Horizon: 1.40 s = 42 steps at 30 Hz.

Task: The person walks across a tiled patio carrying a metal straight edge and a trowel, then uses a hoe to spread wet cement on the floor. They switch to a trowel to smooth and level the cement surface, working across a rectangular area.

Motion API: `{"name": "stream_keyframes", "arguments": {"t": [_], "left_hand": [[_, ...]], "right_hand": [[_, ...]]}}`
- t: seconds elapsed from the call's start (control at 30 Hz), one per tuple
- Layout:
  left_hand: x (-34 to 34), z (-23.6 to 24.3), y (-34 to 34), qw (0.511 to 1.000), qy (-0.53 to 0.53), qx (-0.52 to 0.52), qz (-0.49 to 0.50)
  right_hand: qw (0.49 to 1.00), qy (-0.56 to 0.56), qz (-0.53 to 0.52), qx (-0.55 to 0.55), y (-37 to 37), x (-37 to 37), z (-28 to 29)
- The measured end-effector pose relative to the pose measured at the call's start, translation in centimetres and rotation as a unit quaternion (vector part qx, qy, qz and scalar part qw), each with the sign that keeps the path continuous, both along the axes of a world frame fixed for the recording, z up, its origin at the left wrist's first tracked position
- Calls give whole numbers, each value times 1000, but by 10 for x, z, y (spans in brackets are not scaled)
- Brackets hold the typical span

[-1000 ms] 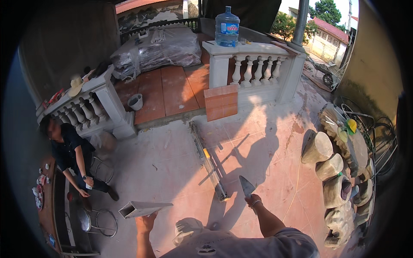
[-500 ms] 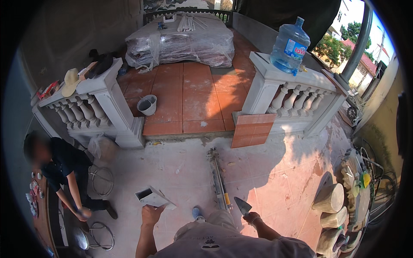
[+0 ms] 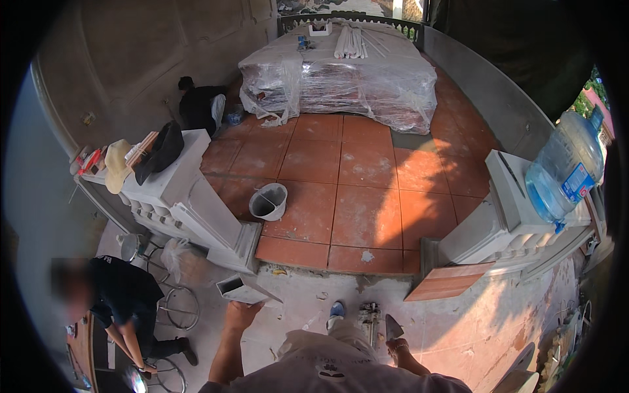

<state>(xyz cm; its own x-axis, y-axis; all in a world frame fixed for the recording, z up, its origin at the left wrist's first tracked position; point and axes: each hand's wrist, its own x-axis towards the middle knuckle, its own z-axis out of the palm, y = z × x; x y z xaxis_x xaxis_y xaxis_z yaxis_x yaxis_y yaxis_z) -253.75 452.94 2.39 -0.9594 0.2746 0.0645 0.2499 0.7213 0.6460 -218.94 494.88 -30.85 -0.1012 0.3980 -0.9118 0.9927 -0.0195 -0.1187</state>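
My left hand (image 3: 241, 314) grips a short, hollow, rectangular pale-grey bar (image 3: 249, 291). My right hand (image 3: 398, 346) is closed on the handle of a pointed trowel (image 3: 393, 327), blade upward. Below and ahead, my shoe (image 3: 337, 310) stands on the pale floor, beside a long metal tile cutter (image 3: 369, 318) lying there. Ahead is a raised floor of red tiles (image 3: 363, 223) with a grey bucket (image 3: 267, 202) on it. A loose red tile panel (image 3: 445, 281) leans at its right edge.
Balustrades (image 3: 203, 216) flank the raised floor; a water jug (image 3: 563, 170) tops the right one. A plastic-wrapped stack (image 3: 337, 85) fills the back. A co-worker (image 3: 128, 301) bends by stools and a table at left; another person (image 3: 200, 108) crouches near the back wall. Stone stools (image 3: 514, 380) stand at right.
I have moved toward the tiled step, so it looms larger and a second person shows at the back. The co-worker at left has bent lower. Both hands keep what they held.
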Motion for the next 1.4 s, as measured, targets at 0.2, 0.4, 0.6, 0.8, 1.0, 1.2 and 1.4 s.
{"name": "stream_keyframes", "arguments": {"t": [0.2, 0.4, 0.6, 0.8, 1.0, 1.2, 1.4], "left_hand": [[-160, 11, 46, 995, -41, -33, 81], [-348, -41, 122, 970, -160, -78, 165], [-558, -39, 180, 955, -262, -86, 109], [-690, 25, 187, 917, -373, -121, 79], [-783, 33, 183, 927, -352, -111, 63], [-906, -25, 194, 926, -242, -291, -13], [-1016, -6, 218, 846, -489, -118, 177]], "right_hand": [[858, 454, 124, 205, 164, -393, 113], [898, 429, 25, 94, 226, -686, 164], [951, 263, 134, 89, 261, -886, 173], [897, 230, 336, 169, 286, -1025, 241], [904, 257, 310, 145, 306, -1155, 293], [896, 170, 386, 137, 337, -1287, 271], [890, 96, 437, 86, 364, -1452, 249]]}}
